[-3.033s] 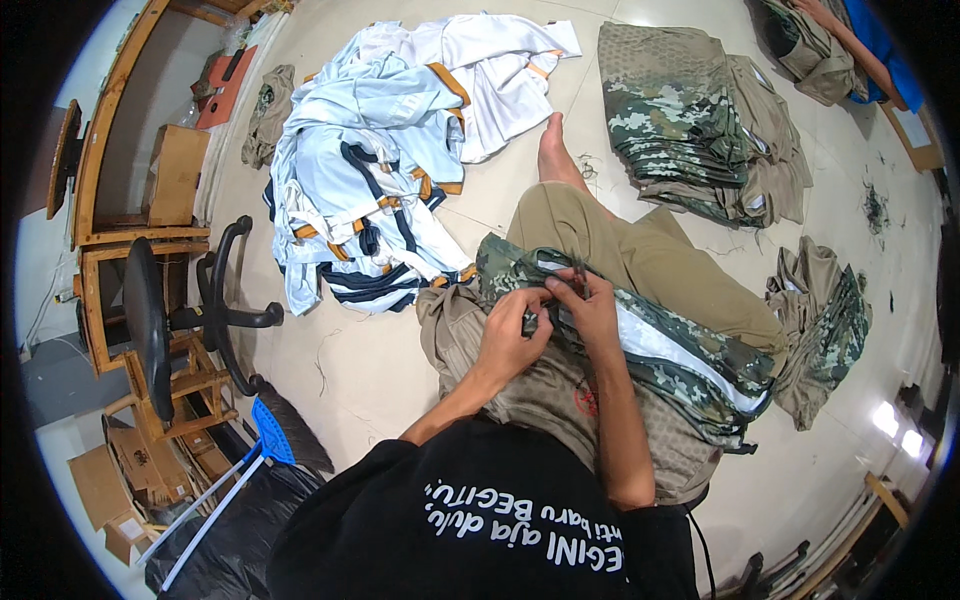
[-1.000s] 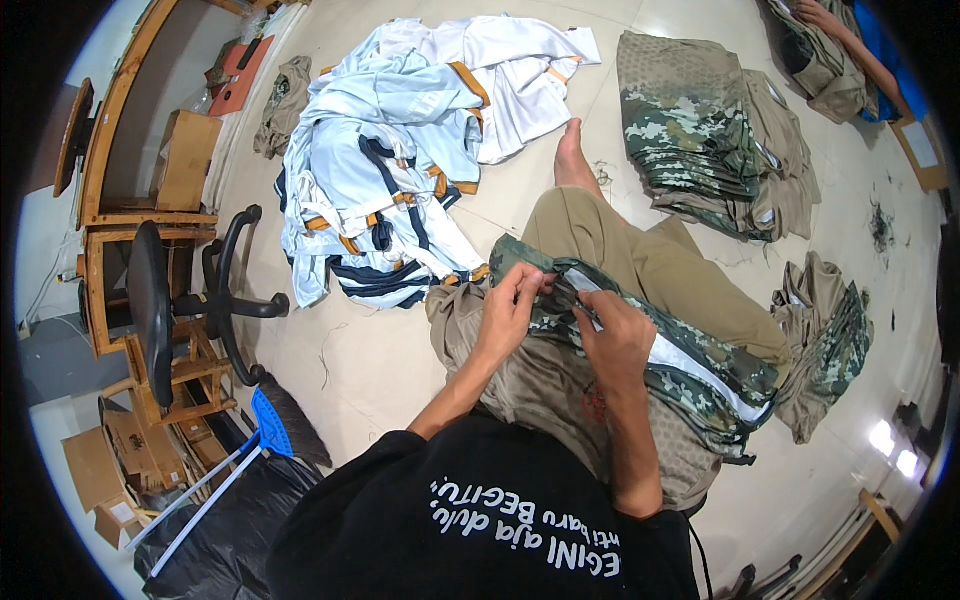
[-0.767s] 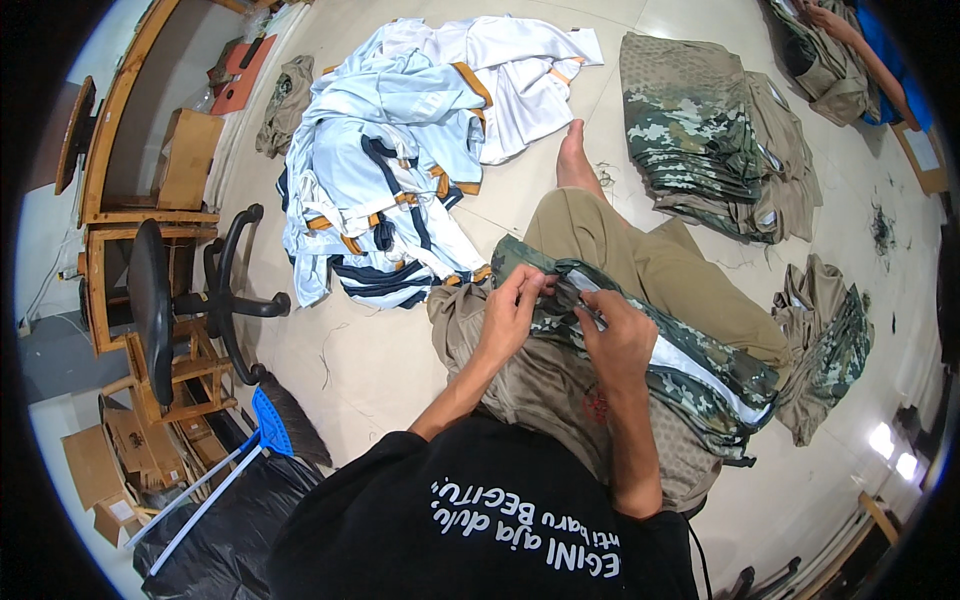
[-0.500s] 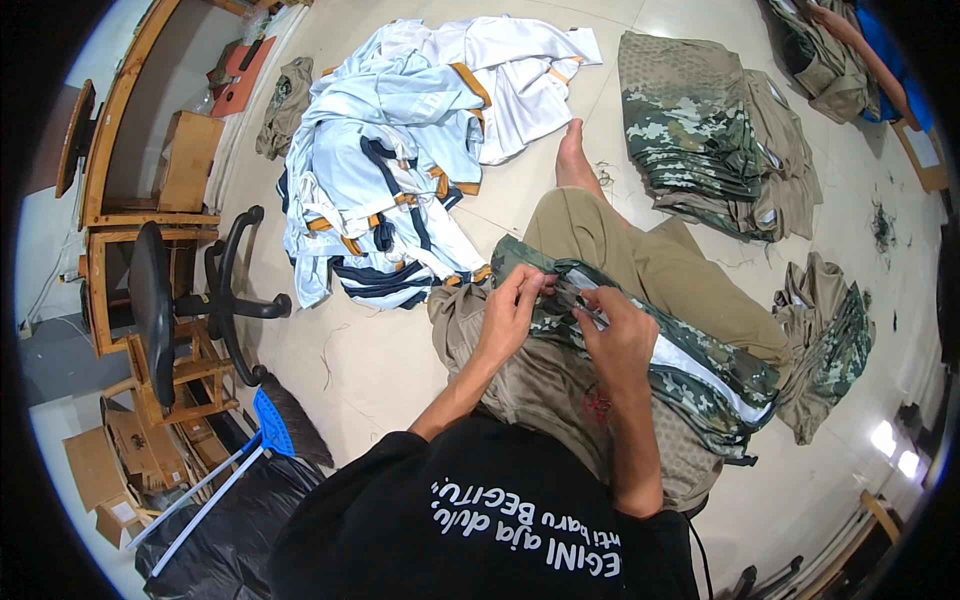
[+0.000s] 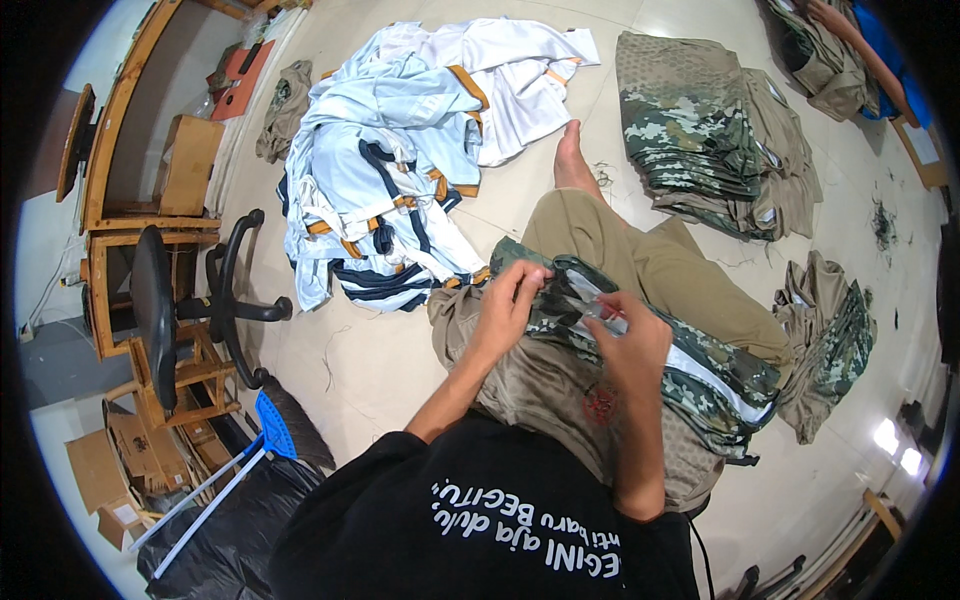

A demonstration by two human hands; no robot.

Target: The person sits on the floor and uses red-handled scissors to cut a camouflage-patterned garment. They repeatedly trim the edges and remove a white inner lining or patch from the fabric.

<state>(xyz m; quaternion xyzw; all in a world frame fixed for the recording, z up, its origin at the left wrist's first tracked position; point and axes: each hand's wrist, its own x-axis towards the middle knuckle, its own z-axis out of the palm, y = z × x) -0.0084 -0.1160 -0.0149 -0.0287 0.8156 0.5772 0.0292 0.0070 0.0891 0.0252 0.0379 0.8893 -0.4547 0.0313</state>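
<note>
Across my lap lies a tan and green camouflage shirt (image 5: 540, 365), with a white strip showing along its right part. My left hand (image 5: 512, 300) is closed, pinching the shirt's green camouflage edge between thumb and fingers. Close to its right, my right hand (image 5: 635, 340) is closed around a small silvery, pointed tool (image 5: 606, 322), just over the cloth. The fingers partly hide the tool, so its exact kind is unclear. My bent leg in khaki trousers (image 5: 650, 265) lies beyond the shirt.
White and light-blue shirts (image 5: 400, 120) are heaped at the far left. Stacked camouflage shirts (image 5: 690, 120) lie at the far right, with another bundle (image 5: 825, 340) nearer. A wheeled chair (image 5: 155, 310) and blue broom (image 5: 280, 420) stand left. Another person's arm (image 5: 860, 45) shows at top right.
My right hand has shifted slightly right, away from my left hand, drawing the silvery tool back from the cloth edge. My left hand keeps its pinch, nearly in place.
</note>
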